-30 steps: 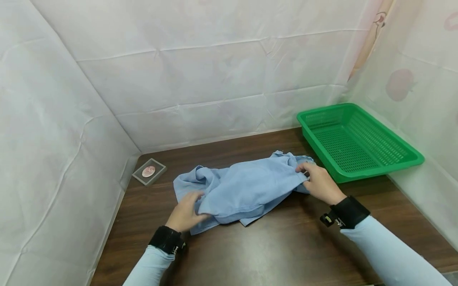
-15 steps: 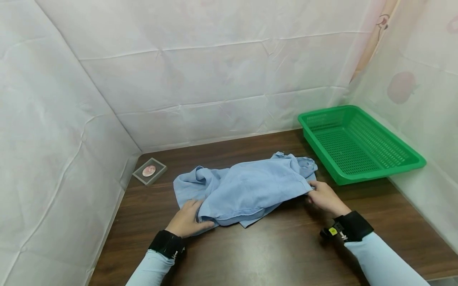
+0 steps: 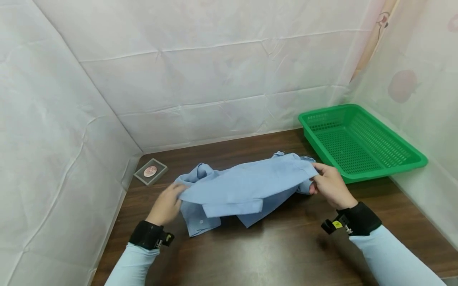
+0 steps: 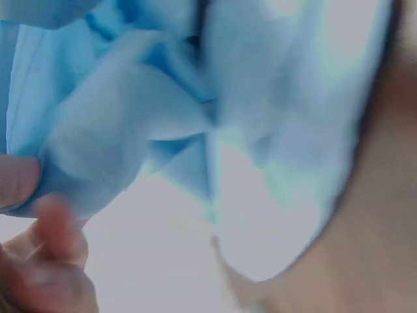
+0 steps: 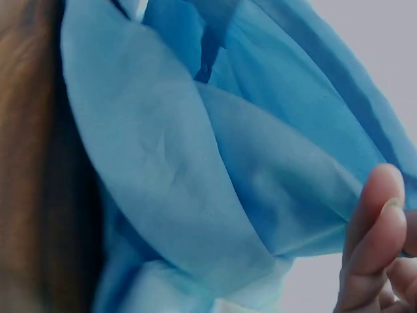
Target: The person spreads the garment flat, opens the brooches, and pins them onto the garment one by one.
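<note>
A light blue shirt (image 3: 243, 182) lies bunched across the table, its front layer raised and a button showing on a flap at lower left. My left hand (image 3: 166, 204) pinches the raised layer at its left end, and in the left wrist view fingertips (image 4: 18, 180) lie against the blue cloth. At the other end my right hand (image 3: 332, 186) pinches the layer's right corner. The right wrist view has the fingers (image 5: 378, 222) at the cloth's edge, with folds of the shirt (image 5: 150, 150) hanging beside them. Part of the shirt's underside is hidden by the raised layer.
A green plastic basket (image 3: 386, 173) stands at the back right, close beyond my right hand. On the back left of the brown wooden table (image 3: 272, 254) lies a small grey square dish (image 3: 157, 175) with a pink round in it. White sheeting (image 3: 222, 71) walls the table in.
Both hands have taken hold of the shirt's near layer and lifted it, baring the flap with the button underneath. My left hand has moved up and left, my right hand slightly up.
</note>
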Demonstrator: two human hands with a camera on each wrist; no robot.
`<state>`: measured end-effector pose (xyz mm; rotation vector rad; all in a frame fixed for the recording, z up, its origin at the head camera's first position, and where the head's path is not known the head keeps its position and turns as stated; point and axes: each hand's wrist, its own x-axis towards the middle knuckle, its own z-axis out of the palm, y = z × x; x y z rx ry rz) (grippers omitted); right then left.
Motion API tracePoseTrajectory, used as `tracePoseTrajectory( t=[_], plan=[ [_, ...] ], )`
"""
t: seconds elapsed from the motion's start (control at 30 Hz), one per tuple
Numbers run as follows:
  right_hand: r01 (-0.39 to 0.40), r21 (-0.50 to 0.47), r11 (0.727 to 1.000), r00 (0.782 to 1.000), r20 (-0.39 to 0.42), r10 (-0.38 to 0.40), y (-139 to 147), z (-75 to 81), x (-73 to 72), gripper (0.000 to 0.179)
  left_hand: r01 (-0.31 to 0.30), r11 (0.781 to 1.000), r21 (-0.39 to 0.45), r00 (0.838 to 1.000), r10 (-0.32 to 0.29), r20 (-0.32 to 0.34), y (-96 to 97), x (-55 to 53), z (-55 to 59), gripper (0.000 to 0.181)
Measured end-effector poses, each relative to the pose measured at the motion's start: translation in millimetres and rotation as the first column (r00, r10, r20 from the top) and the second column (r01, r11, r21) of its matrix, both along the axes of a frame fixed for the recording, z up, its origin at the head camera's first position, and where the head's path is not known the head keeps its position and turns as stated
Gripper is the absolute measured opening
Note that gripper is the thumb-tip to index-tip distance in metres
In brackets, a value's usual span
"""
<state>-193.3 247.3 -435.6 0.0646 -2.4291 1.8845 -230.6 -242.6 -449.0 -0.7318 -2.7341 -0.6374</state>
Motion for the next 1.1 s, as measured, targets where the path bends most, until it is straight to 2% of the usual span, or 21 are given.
tracePoseTrajectory(
  t=[0.13,0.23,0.37,0.5,0.6,0.67,0.83,1.0,1.1],
  plan=[
    [0.026,-0.068,0.997,0.995,-0.095,-0.032,-2,21.9,0.0,0.036,-0.040,0.994,0.099,0.999,0.043,-0.031,-4.6,-2.6,34.1,0.034],
    [0.018,-0.147,0.989,0.987,-0.155,-0.041,-3,38.5,1.9,0.029,-0.026,0.985,0.170,0.996,0.039,-0.077,-4.6,-3.0,50.5,0.034],
    [-0.002,-0.204,0.979,0.976,-0.215,-0.043,-5,55.9,5.9,0.025,0.017,0.965,0.262,0.992,0.018,-0.129,-3.8,-1.9,63.1,0.036],
    [-0.033,-0.229,0.973,0.965,-0.259,-0.028,-5,68.7,10.7,0.022,0.026,0.943,0.332,0.993,0.014,-0.117,-2.3,-1.3,76.0,0.037],
    [-0.074,-0.250,0.965,0.956,-0.293,-0.003,-4,77.3,14.1,0.022,0.031,0.938,0.346,0.991,0.015,-0.131,-1.3,-1.9,86.8,0.036],
    [-0.100,-0.265,0.959,0.952,-0.307,0.015,-3,83.0,15.9,0.026,0.040,0.937,0.348,0.987,0.017,-0.160,-0.7,-2.0,93.7,0.033],
    [-0.117,-0.241,0.963,0.940,-0.339,0.030,-3,96.0,19.3,0.036,0.060,0.934,0.353,0.970,0.028,-0.240,0.3,-0.3,108.9,0.027],
    [-0.158,-0.245,0.957,0.910,-0.412,0.045,-4,105.4,20.9,0.026,0.050,0.926,0.373,0.955,0.065,-0.290,0.6,1.7,122.9,0.027],
    [-0.209,-0.276,0.938,0.888,-0.455,0.064,-5,109.8,21.8,0.026,0.053,0.921,0.386,0.946,0.078,-0.316,1.1,3.8,132.2,0.026]
  ],
)
